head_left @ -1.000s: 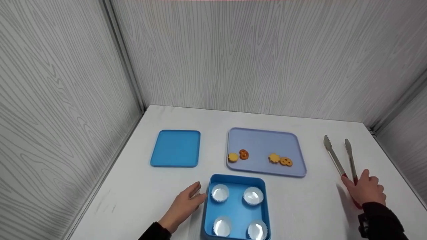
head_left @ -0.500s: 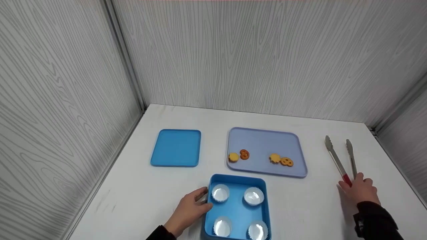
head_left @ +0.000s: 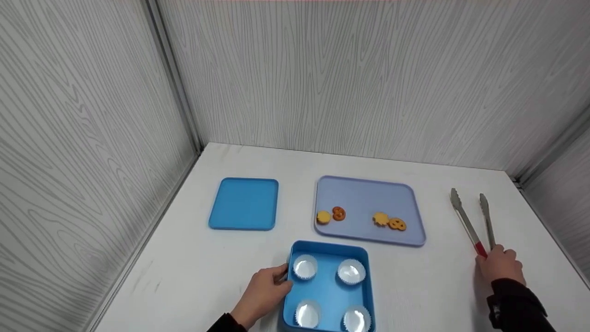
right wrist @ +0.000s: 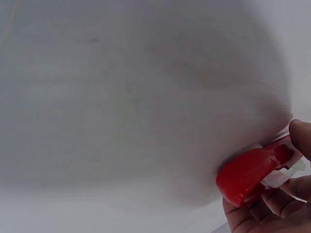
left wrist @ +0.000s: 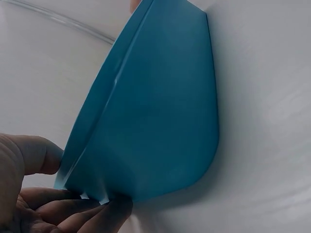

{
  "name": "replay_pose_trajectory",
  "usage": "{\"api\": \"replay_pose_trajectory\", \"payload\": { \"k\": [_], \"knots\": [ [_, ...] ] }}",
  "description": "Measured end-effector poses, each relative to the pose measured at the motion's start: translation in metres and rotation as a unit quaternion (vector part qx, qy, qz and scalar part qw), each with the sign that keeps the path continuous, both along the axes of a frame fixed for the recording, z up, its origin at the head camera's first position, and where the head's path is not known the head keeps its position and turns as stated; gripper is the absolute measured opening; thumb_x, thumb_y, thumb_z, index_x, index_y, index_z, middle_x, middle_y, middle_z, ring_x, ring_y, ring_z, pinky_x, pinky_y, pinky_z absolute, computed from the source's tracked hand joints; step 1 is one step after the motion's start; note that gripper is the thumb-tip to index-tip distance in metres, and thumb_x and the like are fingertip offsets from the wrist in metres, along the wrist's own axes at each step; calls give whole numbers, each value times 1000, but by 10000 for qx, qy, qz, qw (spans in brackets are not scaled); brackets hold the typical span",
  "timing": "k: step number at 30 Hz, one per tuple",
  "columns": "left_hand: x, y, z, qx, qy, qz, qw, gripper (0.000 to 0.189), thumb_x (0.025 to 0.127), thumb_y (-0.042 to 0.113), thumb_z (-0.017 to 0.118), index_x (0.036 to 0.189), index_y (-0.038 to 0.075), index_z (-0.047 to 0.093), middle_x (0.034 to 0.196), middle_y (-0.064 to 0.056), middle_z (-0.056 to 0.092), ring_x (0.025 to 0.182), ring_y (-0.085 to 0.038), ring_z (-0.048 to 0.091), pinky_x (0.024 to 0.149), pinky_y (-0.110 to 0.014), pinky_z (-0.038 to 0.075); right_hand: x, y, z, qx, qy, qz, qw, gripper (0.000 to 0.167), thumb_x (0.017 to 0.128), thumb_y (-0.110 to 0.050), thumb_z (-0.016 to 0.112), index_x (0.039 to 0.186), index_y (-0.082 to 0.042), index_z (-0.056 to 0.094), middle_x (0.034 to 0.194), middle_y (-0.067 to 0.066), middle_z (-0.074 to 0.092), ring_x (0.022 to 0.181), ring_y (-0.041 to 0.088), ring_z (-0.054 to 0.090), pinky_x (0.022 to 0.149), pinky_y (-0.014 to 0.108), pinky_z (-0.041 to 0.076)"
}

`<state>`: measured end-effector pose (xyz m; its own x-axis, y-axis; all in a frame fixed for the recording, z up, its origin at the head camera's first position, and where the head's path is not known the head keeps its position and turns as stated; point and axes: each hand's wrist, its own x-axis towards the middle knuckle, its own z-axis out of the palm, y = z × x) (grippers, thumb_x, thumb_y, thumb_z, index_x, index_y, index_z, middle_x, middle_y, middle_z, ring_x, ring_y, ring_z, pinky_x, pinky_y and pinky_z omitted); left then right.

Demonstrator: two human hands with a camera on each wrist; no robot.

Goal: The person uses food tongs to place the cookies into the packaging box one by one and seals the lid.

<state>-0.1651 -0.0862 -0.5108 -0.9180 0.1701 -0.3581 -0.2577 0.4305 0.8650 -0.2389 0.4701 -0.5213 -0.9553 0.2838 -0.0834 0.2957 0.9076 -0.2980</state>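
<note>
At lower centre, the left hand (head_left: 263, 293) is pinching the blue box (head_left: 328, 288) by its left wall; white cups (head_left: 351, 272) are sitting inside, and a tug could slide them. At lower right, the right hand (head_left: 501, 267) is gripping the tongs (head_left: 469, 226); an uneven squeeze might twist them.

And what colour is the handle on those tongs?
The tongs' handle is red; it shows best in the right wrist view.

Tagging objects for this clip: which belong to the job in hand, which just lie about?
Job, likely:
tongs, in the right grip
blue box, in the left grip
white cups inside it
cookie pieces on the lavender tray

Lying about, apparently:
flat blue tray, touched by neither grip
</note>
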Motion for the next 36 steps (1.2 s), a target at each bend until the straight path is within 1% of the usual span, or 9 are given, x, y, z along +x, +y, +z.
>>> {"api": "replay_pose_trajectory", "payload": {
  "k": [6, 11, 13, 15, 19, 25, 30, 33, 36],
  "knots": [
    [1, 2, 1, 35, 28, 63, 10000, 59, 92, 16, 63, 147, -3, 51, 148, -18, 55, 143, -42, 44, 111, -60, 41, 0, 5, 3, -46, -55, 318, 9995, 40, 98, -15, 54, 93, 25, 50, 80, 34, 48, 68, 42, 55, 58, 49, 51],
    [2, 2, 0, 47, 119, 107, 9999, 60, 91, 16, 63, 146, -4, 51, 148, -19, 55, 142, -43, 44, 112, -60, 40, 2, 6, 12, -221, -159, 416, 9988, 36, 94, -18, 54, 73, 11, 55, 69, 21, 53, 61, 31, 54, 49, 37, 47],
    [2, 2, 0, 39, 139, 142, 9998, 60, 90, 15, 63, 146, -3, 52, 147, -18, 56, 142, -42, 44, 112, -60, 40, 3, 7, 14, -375, -120, 351, 9986, 34, 93, -20, 55, 72, 7, 54, 66, 17, 56, 60, 29, 55, 48, 35, 46],
    [2, 2, -1, 46, 139, 167, 9998, 60, 90, 15, 63, 146, -3, 52, 147, -18, 56, 143, -42, 43, 112, -60, 40, 3, 8, 17, -588, -58, 127, 9982, 34, 93, -22, 54, 76, 7, 55, 68, 16, 57, 61, 28, 55, 49, 34, 44],
    [2, 3, -1, 28, 67, 195, 9998, 60, 90, 15, 63, 147, -2, 52, 148, -18, 55, 143, -43, 43, 112, -61, 40, 2, 11, 20, -909, 153, -253, 9954, 42, 95, -26, 53, 94, 16, 54, 75, 20, 60, 65, 30, 55, 51, 34, 44],
    [1, 4, -2, 14, -30, 226, 9997, 60, 91, 14, 63, 147, -2, 51, 149, -19, 54, 143, -43, 42, 111, -60, 40, 4, 9, 28, -931, 802, -331, 9919, 54, 100, -32, 52, 109, 21, 53, 84, 30, 63, 71, 36, 60, 54, 34, 45],
    [1, 3, -1, 27, -1, 199, 9998, 60, 92, 15, 63, 148, -2, 50, 150, -19, 53, 144, -44, 41, 112, -61, 40, 5, 1, 41, -776, 1369, -105, 9875, 70, 103, -48, 54, 122, 20, 51, 95, 35, 64, 80, 44, 63, 60, 38, 48],
    [2, 3, -1, 33, 49, 165, 9998, 60, 92, 15, 62, 148, -2, 50, 150, -19, 53, 144, -43, 42, 112, -60, 40, 6, -6, 48, -644, 1617, 221, 9845, 73, 102, -50, 57, 128, 18, 50, 102, 37, 63, 85, 47, 64, 64, 43, 50],
    [2, 3, -1, 70, 41, 159, 9998, 60, 92, 15, 62, 149, -2, 49, 151, -19, 53, 144, -43, 42, 112, -60, 40, 8, -14, 55, -451, 1702, 637, 9823, 72, 100, -49, 60, 130, 16, 51, 100, 34, 64, 82, 43, 63, 63, 43, 50]
  ]
}}
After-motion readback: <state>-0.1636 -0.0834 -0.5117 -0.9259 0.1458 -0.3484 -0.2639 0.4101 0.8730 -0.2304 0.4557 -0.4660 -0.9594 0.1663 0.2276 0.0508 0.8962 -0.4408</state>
